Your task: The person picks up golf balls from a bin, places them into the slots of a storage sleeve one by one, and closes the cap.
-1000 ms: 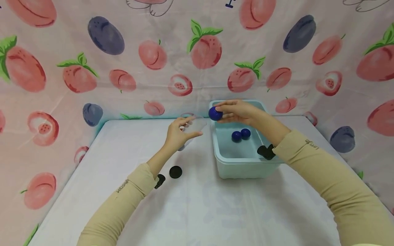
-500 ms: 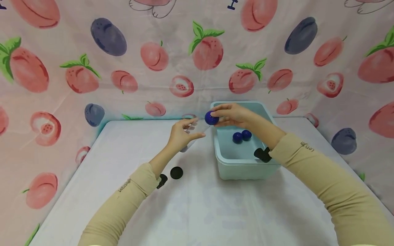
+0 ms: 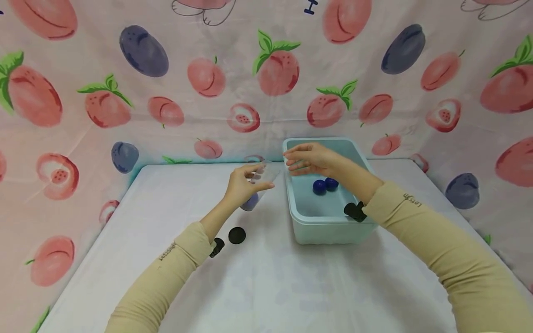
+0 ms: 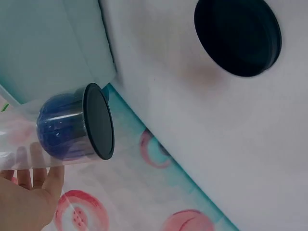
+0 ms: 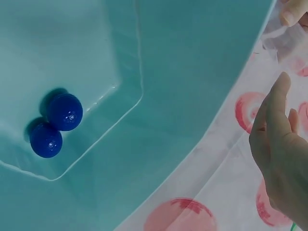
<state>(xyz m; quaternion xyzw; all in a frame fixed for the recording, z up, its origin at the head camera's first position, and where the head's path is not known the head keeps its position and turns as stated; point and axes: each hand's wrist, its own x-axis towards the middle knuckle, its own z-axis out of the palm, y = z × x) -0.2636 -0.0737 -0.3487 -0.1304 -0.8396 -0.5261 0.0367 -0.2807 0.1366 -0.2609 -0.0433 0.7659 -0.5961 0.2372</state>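
We have the clear plastic cylinder (image 3: 271, 170) with a black base tilted in the left hand (image 3: 243, 186), thumb and fingers around it, a shiny blue ball (image 4: 58, 126) at its low end; the right hand (image 3: 314, 159), loosely spread and holding nothing, is over the left side of the pale-blue plastic bin (image 3: 329, 220). Should our grip slacken or the cylinder tip mouth-down, the ball could roll out. A round black disc (image 3: 237, 235) lies nearer on the white-covered bench (image 3: 316, 286), before a fruit-printed pink cloth (image 3: 241, 27) at the far side.
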